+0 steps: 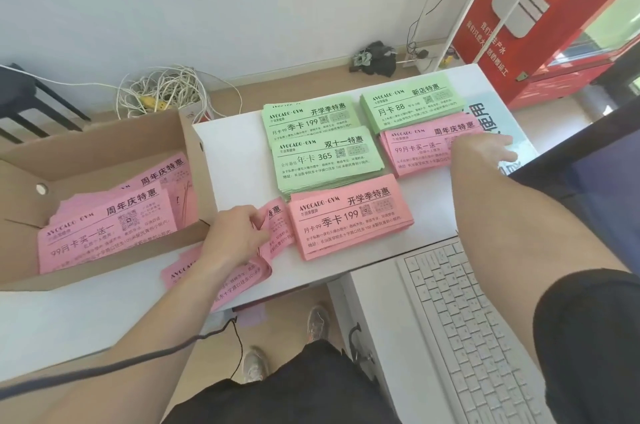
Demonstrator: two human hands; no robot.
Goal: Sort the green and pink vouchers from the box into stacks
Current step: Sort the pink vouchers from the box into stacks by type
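Five stacks already lie on the bench (239,146), and a sixth lot, a pink bundle (277,233), is in the left hand (239,236), whose thumb and fingers curl round its edge and fan the sheets apart. The bundle's lower end rests on the bench under that wrist. Just right of the left hand sits a squared near pink stack (349,219); beyond it, two green stacks (325,160) overlap. Further right, the right hand (485,149) lies flat with straight fingers on a far pink stack (419,151), grasping nothing, seemingly patting down or steadying it. A third green stack (412,104) lies just beyond that hand.

Left of the left hand, the box (194,160) holds more loose pink vouchers (104,229), so sorting looks well along but unfinished.

The step in hand appears to be dealing out pink sheets by heading. Next, the left hand's fingers should peel off one voucher and its title should be read, since the hand hides most of it, before matching it to either pink stack. A keyboard (467,319) lies below the right forearm.
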